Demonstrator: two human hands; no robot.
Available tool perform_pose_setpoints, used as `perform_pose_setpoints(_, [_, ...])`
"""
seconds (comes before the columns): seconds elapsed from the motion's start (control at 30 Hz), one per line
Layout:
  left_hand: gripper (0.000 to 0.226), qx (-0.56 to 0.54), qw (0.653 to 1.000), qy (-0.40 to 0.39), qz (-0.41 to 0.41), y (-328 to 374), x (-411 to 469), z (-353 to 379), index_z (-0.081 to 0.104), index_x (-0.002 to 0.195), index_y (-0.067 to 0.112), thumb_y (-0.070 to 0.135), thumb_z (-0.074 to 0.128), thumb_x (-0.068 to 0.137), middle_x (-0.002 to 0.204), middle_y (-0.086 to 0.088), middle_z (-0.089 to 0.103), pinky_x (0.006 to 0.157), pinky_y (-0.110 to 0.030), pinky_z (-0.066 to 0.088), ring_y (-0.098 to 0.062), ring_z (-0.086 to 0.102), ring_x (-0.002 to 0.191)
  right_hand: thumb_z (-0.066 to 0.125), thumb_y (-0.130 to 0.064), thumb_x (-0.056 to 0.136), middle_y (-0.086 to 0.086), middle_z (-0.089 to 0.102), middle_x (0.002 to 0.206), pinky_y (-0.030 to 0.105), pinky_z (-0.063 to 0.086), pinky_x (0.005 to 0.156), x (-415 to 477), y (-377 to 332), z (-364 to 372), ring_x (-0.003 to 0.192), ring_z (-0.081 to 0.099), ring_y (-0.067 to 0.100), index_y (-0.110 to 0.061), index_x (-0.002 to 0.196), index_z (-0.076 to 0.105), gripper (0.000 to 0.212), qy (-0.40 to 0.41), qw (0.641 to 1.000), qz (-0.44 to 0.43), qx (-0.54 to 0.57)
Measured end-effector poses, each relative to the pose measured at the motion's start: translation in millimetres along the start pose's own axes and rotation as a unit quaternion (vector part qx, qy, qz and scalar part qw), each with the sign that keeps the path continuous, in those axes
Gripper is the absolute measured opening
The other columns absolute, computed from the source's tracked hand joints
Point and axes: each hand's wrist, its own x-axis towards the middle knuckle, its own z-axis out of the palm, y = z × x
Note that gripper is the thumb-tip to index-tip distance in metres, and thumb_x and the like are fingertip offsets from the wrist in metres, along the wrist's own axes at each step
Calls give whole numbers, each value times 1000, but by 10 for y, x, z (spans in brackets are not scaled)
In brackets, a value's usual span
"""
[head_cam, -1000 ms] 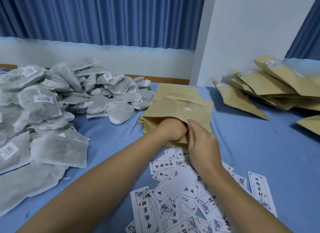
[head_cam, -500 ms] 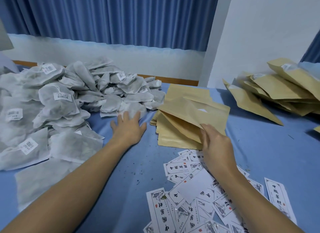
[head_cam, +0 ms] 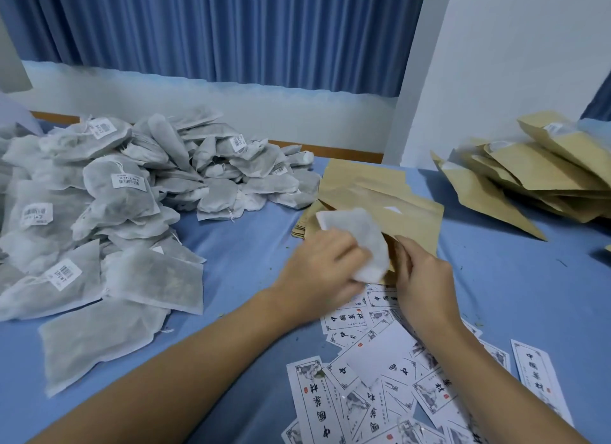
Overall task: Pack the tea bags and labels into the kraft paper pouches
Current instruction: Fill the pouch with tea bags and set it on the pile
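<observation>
Now left grip (head_cam: 325,265) clasps a tea bag (head_cam: 357,235) at the pouch (head_cam: 408,220) mouth, right grip (head_cam: 425,278) pinching it.

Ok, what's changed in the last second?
The left hand went left to the tea bag pile, took one tea bag and brought it back to the pouch mouth. The right hand stayed holding the pouch open; labels unmoved.

Grey tea bags (head_cam: 109,192), kraft-brown pouches (head_cam: 377,192)
</observation>
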Motion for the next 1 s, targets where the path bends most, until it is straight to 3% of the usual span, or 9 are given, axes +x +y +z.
perform_pose_setpoints(0.13, [21,42,990,-135,-7,225,98,118,69,102,1,-2,56,86,91,-13,62,63,-40,45,-28,54,77,41,-30,100,-3,58,61,36,45,54,-6,10,-7,57,53,19,-25,100,64,24,-4,1000,2,23])
perform_pose_setpoints(0.27, [51,26,966,-213,-147,346,264,162,57,130,11,-5,52,81,114,-7,52,61,-33,36,-26,51,100,44,-19,101,-2,57,61,28,41,54,17,48,-5,58,49,18,-27,97,65,23,6,999,7,50])
perform_pose_setpoints(0.37, [44,3,933,-292,-210,395,350,274,56,123,13,-4,51,83,118,-8,49,61,-33,34,-27,50,107,47,-14,103,-1,63,67,14,39,59,19,4,-25,64,50,14,-27,105,70,26,19,998,-10,66])
perform_pose_setpoints(0.47, [33,27,900,-365,-236,319,588,376,56,126,12,10,52,93,128,-10,55,90,-37,45,-30,53,119,51,-4,100,7,75,101,-1,36,74,-25,-74,-36,81,57,5,-18,127,69,34,16,996,-57,60])
perform_pose_setpoints(0.53, [33,24,882,-401,-247,162,761,441,52,133,13,24,44,103,131,-7,53,101,-31,35,-29,49,126,50,-6,100,12,73,112,2,35,82,-43,-101,-64,91,60,13,-14,132,66,37,32,995,-72,62])
perform_pose_setpoints(0.63, [38,61,831,-498,-240,-310,710,536,38,143,6,21,30,110,123,-10,48,107,-24,20,-19,38,129,48,-6,97,15,72,107,1,34,84,-104,-151,-80,87,58,13,-10,133,65,39,25,991,-117,67])
perform_pose_setpoints(0.73, [43,72,775,-573,-258,-509,531,637,24,150,0,18,27,111,150,-22,36,114,-28,15,-23,30,143,50,-7,103,6,68,125,23,48,97,-141,-185,-15,109,64,14,-14,135,62,35,-44,989,-128,60])
perform_pose_setpoints(0.87, [45,-49,782,-492,-379,-329,567,750,29,150,11,30,34,109,154,-11,32,109,-27,15,-24,27,145,54,-7,101,14,65,133,40,51,104,-131,-172,4,131,57,25,-9,131,64,32,-3,992,-126,23])
perform_pose_setpoints(1.0, [21,-84,870,-420,-245,-264,443,588,50,119,33,30,34,106,129,3,54,100,-28,30,-24,48,126,62,6,94,19,65,130,46,57,91,-131,-166,6,128,58,29,-4,126,67,34,26,991,-127,-12])
